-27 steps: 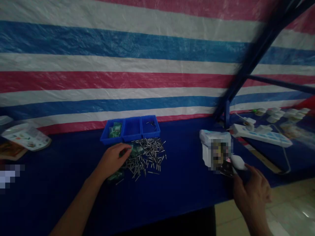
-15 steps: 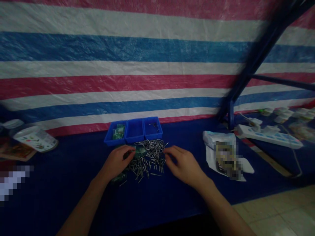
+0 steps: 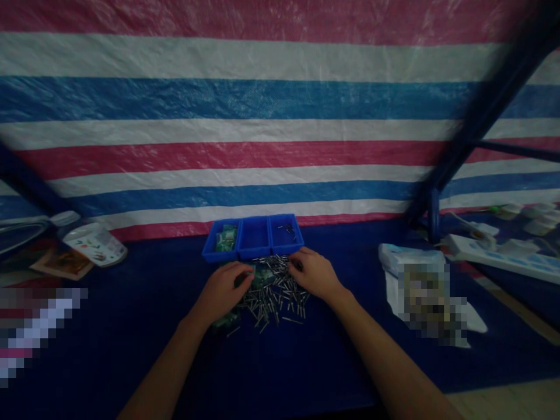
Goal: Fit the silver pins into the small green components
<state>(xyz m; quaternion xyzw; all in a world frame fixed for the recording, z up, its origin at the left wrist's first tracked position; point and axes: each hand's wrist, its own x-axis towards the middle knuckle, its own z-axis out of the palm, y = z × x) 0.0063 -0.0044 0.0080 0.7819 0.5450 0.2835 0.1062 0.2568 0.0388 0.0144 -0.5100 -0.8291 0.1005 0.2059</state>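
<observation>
A loose pile of thin metal pieces resembling blind rivets (image 3: 269, 300) lies on the blue tabletop. At its left side my left hand (image 3: 225, 290) is closed, thumb and fingertips at the edge of a green clear plastic bag (image 3: 262, 276). My right hand (image 3: 318, 274) reaches over the pile's upper right, fingers bent together among the metal pieces; what they pinch is too small to make out. Behind the pile stands a blue three-compartment tray (image 3: 255, 255). Green packets (image 3: 226, 238) fill its left compartment, and a few metal pieces (image 3: 289, 230) lie in the right one.
Another green packet (image 3: 227, 319) lies beneath my left wrist. A white tub (image 3: 95, 245) rests at the left. Right of me are a plastic package (image 3: 411, 256), a white power strip (image 3: 485, 252) and a blue metal frame post (image 3: 433, 216). Striped sheeting (image 3: 262, 157) hangs behind the table.
The view has shifted, so the table contents appear farther right. My right hand has moved from the pile's right edge onto its upper right. My left hand stays by the green bag.
</observation>
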